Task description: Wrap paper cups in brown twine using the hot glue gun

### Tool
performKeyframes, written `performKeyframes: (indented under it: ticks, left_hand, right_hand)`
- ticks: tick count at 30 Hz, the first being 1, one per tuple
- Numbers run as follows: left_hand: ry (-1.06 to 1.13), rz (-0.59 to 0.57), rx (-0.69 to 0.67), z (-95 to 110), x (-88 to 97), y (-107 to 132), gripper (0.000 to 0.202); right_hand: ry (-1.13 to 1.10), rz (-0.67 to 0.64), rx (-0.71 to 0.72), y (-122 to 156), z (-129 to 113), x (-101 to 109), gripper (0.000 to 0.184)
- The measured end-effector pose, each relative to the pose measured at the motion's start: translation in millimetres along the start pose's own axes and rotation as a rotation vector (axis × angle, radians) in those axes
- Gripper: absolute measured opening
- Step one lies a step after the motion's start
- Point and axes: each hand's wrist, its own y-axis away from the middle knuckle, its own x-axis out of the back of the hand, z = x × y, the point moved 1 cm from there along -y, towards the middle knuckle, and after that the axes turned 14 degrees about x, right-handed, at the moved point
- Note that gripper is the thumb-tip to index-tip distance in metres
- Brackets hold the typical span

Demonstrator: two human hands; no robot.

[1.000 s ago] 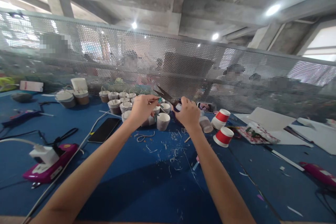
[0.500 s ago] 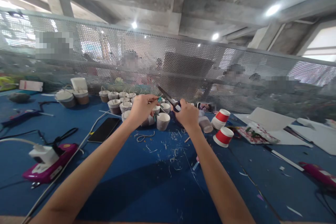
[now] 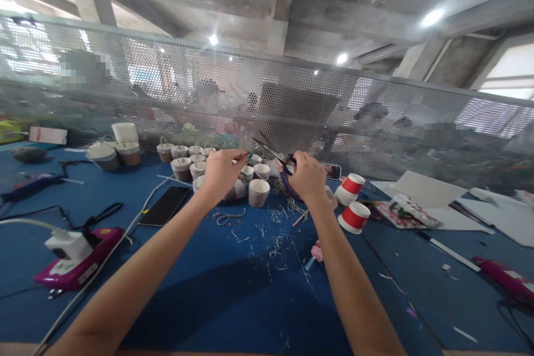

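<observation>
My left hand (image 3: 225, 171) pinches a small teal piece (image 3: 251, 156) between thumb and fingers, above a group of little cups. What the piece is cannot be made out. In my right hand (image 3: 307, 175) is a pair of scissors (image 3: 273, 151), its blades parted and pointing up and left, close to the teal piece. Below the hands stands a whitish cup (image 3: 259, 193), and more small cups with thin handles (image 3: 181, 169) crowd to the left. Thin pale clippings (image 3: 277, 242) lie scattered on the blue table (image 3: 200, 289).
Two red and white paper cups (image 3: 354, 218) stand on the right. A black phone (image 3: 164, 206) lies left of the cups. Behind it all rises a perforated metal screen (image 3: 292, 105). A magenta power strip (image 3: 79, 261) with a white cable sits at left, near my left forearm.
The scissors have opened, and my right hand has drawn slightly to the right, away from the teal piece. My left hand keeps its pinch and has barely moved.
</observation>
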Motion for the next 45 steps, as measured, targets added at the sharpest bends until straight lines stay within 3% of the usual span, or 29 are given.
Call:
performKeyframes:
  ticks: [4,8,21,27,45]
  left_hand:
    - [-0.167,0.152,-0.076,-2.1,0.5,0.1,0.023]
    - [-0.271,0.227,-0.123,-3.5,0.0,2.1,0.026]
    - [-0.360,0.317,-0.250,-10.6,-5.4,1.8,0.029]
    - [-0.376,0.297,-0.279,-7.5,-5.1,3.6,0.031]
    - [-0.523,0.372,-0.468,-10.5,-9.2,3.5,0.031]
  right_hand:
    - [0.047,-0.016,0.031,0.8,-2.9,-0.9,0.045]
    - [0.059,-0.021,0.044,1.0,-3.2,-3.3,0.046]
    - [-0.040,-0.067,0.016,2.7,-17.2,-9.3,0.046]
    - [-0.074,-0.083,-0.017,2.8,-21.0,-10.6,0.045]
    - [-0.002,-0.111,-0.048,3.0,-29.0,-10.6,0.056]
